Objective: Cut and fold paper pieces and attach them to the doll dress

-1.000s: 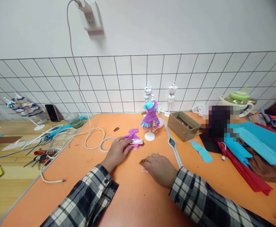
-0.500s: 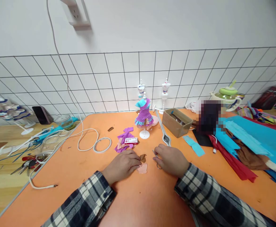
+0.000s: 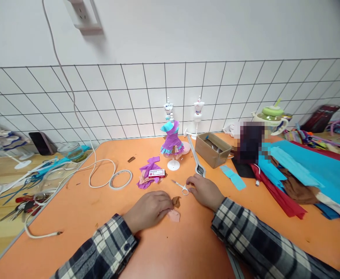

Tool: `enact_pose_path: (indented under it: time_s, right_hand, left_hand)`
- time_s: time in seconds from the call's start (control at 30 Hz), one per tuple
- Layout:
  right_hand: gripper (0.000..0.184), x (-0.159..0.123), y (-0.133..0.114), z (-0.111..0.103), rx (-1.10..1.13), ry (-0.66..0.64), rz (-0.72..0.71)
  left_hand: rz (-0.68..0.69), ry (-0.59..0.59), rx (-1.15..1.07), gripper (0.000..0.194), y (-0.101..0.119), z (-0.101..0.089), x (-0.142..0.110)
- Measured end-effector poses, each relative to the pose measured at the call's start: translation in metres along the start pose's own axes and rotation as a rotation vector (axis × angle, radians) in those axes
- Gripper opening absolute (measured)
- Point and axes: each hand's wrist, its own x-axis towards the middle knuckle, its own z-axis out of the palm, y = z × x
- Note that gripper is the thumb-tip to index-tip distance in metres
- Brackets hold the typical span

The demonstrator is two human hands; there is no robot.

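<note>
Saw the small scissors (image 3: 180,187) in plain sight on the orange worktop (image 3: 193,248), pointing leftward and away, between the red-and-white box (image 3: 157,173) and the brown scrap (image 3: 176,201). Half a second earlier, had seen them partly covered by the right hand (image 3: 205,190), to the right of that scrap. Found the same hand at the ring handle, fingers bent, thumb and forefinger at or just beside the loop; could not tell contact from gap, nor any grip. A second earlier, had seen the left hand (image 3: 150,209) over the box; now found it nearer, fingers close together, tips down at the brown scrap and the pale pink scrap (image 3: 174,216); could not tell pinching from pressing. Noted slim scissors with a round loop; brown material, crumpled and creased; pink material, thin, flat, uneven at the edges. Noted also crinkled purple pieces (image 3: 146,170) under the rectangular box, and farther back, on a white stand (image 3: 173,166), the purple-and-turquoise dress (image 3: 171,140), frilled at the hem.
</note>
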Motion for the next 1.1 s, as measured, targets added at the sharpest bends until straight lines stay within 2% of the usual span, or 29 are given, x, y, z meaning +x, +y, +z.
enact_pose_path:
  time_s: [0.1,0.23,0.4,0.47,0.63,0.8,0.97,1.1]
  right_hand:
    - [0.024,0.015,-0.001,0.009,-0.026,0.023,-0.135]
    - [0.027,0.036,-0.011,0.018,-0.093,0.042,-0.171]
    - [0.029,0.053,-0.022,0.019,-0.142,0.045,-0.196]
    - [0.031,0.052,-0.022,0.017,-0.135,0.053,-0.209]
    - [0.025,0.047,-0.02,0.014,-0.216,0.044,-0.376]
    - [0.017,0.049,-0.026,0.014,-0.282,0.015,-0.435]
    - [0.02,0.042,-0.029,0.004,-0.27,0.078,-0.444]
    - [0.022,0.036,-0.024,0.002,-0.266,0.005,-0.504]
  left_hand:
    - [0.06,-0.01,0.019,0.028,0.007,0.005,0.002]
    - [0.095,-0.028,0.049,0.026,0.013,0.011,0.005]
    - [-0.018,0.01,0.118,0.024,0.01,0.008,0.008]
    - [-0.07,0.018,0.138,0.024,0.007,0.006,0.008]
    - [-0.162,-0.004,0.155,0.02,0.004,0.003,0.006]
    - [-0.193,0.005,0.141,0.02,0.006,0.005,0.006]
    - [-0.213,0.025,0.133,0.02,0.006,0.006,0.006]
    - [-0.215,0.038,0.12,0.019,0.007,0.006,0.007]
